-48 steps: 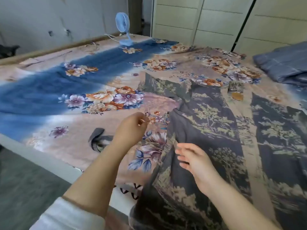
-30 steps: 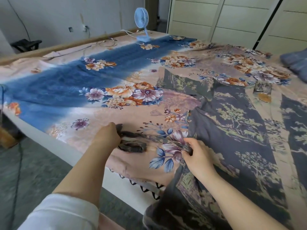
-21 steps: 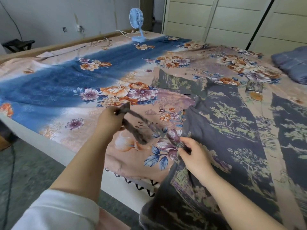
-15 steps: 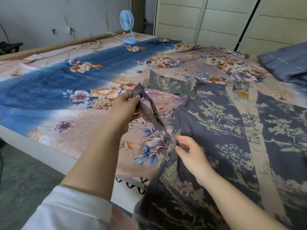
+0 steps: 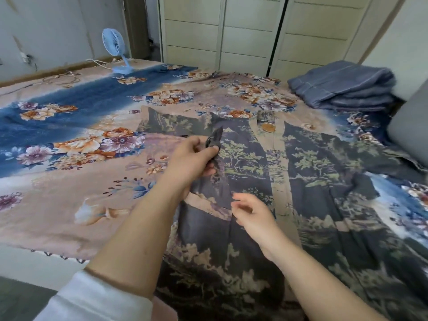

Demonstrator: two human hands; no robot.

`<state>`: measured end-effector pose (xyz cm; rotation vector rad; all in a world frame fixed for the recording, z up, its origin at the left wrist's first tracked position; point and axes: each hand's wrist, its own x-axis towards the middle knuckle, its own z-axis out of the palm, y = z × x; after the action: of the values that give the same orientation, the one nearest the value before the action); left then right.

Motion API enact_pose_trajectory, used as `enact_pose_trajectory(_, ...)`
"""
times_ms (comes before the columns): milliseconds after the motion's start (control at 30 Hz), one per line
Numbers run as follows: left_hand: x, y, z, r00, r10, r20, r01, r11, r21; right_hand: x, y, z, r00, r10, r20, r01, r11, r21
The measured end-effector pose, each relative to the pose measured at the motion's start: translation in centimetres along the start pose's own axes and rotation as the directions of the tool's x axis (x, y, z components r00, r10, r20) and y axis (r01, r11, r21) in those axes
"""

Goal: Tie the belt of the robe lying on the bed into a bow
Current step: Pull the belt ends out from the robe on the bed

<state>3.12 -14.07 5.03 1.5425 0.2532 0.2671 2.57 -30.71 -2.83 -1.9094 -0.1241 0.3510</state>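
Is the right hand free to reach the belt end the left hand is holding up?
Probably yes. The right hand hovers open and empty over the robe, just below the left hand, which pinches the belt. Nothing lies between them.

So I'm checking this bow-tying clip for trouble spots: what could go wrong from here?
The left hand pinches only one belt end, and its dark print blends into the robe, so the strip could slip and be hard to find again. The right hand hovers open and holds nothing; no second belt end is visible.
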Motion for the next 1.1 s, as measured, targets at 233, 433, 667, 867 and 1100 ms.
enact_pose_trajectory(233, -0.8, -3.2, 6.9, 0.979, 0.125, 0.159, -0.188, 0.850, 0.493, -1.7, 2.7, -5.8, 0.992, 0.030, -0.120, -0.036, 0.998, -0.045)
enact_pose_trajectory(433, -1.8, -5.5, 11.9, 0.941, 0.133, 0.311, -0.323, 0.620, 0.715, -3.1, 5.4, -9.8, 0.985, 0.059, -0.162, -0.063, 0.998, -0.023)
enact_pose_trajectory(667, -3.1, -7.8, 18.4, 0.851, 0.031, 0.525, -0.467, 0.505, 0.726, -3.8, 8.3, -15.9, 0.967, 0.065, -0.244, -0.069, 0.998, -0.006)
enact_pose_trajectory(867, -5.3, -9.1, 26.6, 0.766, 0.082, 0.637, -0.564, 0.561, 0.606, -4.0, 9.3, -22.0, 0.938, 0.107, -0.330, -0.133, 0.989, -0.057)
enact_pose_trajectory(1100, -7.2, -11.0, 33.3, 0.713, 0.070, 0.697, -0.639, 0.474, 0.606, -4.7, 10.6, -31.2, 0.878, 0.084, -0.471, -0.280, 0.888, -0.364)
